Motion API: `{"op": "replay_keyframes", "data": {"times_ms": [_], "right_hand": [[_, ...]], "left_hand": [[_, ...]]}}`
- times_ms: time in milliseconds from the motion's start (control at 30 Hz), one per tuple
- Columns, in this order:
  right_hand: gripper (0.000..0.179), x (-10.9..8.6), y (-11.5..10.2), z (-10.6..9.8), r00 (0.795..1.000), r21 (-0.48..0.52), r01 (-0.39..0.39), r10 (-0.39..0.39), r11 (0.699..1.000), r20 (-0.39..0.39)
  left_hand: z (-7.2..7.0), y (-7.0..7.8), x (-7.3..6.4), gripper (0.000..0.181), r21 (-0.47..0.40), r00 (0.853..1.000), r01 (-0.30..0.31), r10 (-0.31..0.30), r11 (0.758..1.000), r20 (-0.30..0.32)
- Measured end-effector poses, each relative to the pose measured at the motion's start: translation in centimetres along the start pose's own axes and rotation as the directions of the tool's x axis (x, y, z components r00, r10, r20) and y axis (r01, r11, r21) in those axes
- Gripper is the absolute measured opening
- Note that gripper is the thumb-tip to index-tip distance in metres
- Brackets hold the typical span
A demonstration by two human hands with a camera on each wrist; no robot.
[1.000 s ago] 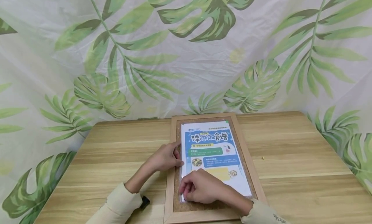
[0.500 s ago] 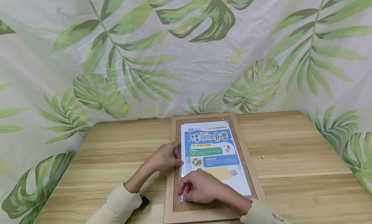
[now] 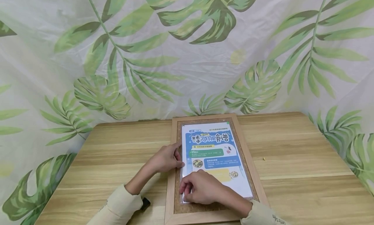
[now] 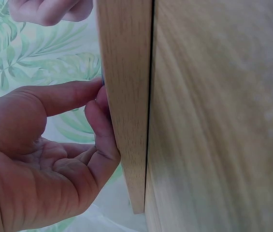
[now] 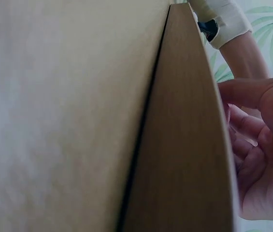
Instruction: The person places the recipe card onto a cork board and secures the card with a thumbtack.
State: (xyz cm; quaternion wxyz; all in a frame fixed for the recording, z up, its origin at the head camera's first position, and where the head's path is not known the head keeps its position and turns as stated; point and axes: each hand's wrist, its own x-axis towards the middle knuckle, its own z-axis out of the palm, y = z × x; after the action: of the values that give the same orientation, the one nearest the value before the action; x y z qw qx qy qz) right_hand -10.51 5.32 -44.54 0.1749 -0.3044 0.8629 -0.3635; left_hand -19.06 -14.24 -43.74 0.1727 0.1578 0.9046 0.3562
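A printed poster [image 3: 215, 182] with blue, green and yellow panels lies on a cork board [image 3: 190, 208] inside a wooden frame [image 3: 251, 156]. At its left edge, midway up, my left hand [image 3: 165, 158] pinches with thumb and curled fingers; they bear against the frame's inner side in the left wrist view. My right hand [image 3: 203, 187] is curled at the poster's lower left corner, thumb and forefinger brought together. Whatever these fingertips pinch is mostly hidden, and I cannot tell its kind. A green pin [image 3: 228, 122] marks the upper right corner.
The frame lies on a wood-grain table [image 3: 298, 147] whose far edge meets a leaf-printed cloth [image 3: 204, 72]. To the frame's right lies a tiny yellowish object [image 3: 264, 158]. A black piece [image 3: 145, 204] shows beside the left sleeve [image 3: 124, 199].
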Motion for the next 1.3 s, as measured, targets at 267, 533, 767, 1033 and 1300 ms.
{"op": "replay_keyframes", "data": {"times_ms": [267, 533, 767, 1033, 1300], "right_hand": [[0.015, -0.1, 0.0, 0.1, 1.000, -0.026, -0.018, 0.017, 1.000, -0.012], [0.013, -0.1, -0.1, 0.1, 1.000, -0.028, -0.024, 0.025, 0.999, 0.003], [0.010, -0.3, 0.2, -0.1, 0.999, 0.027, 0.010, -0.011, 1.000, 0.032], [0.009, -0.7, 0.8, -0.8, 0.999, 0.033, 0.024, -0.025, 0.999, 0.027], [0.008, -1.3, 1.6, -1.5, 0.999, 0.052, 0.030, -0.031, 0.998, 0.012]], "left_hand": [[0.1, 0.1, 0.0, 0.092, 0.009, 1.000, -0.004, 0.004, 1.000, -0.002], [0.1, 0.1, 0.0, 0.092, 0.009, 1.000, 0.000, 0.000, 1.000, 0.002], [0.2, 0.0, 0.0, 0.093, -0.008, 1.000, 0.015, -0.015, 1.000, -0.007], [0.2, -0.1, 0.0, 0.093, -0.011, 1.000, 0.001, -0.001, 1.000, -0.006], [0.2, 0.0, 0.0, 0.091, -0.007, 1.000, 0.003, -0.003, 1.000, -0.001]]}}
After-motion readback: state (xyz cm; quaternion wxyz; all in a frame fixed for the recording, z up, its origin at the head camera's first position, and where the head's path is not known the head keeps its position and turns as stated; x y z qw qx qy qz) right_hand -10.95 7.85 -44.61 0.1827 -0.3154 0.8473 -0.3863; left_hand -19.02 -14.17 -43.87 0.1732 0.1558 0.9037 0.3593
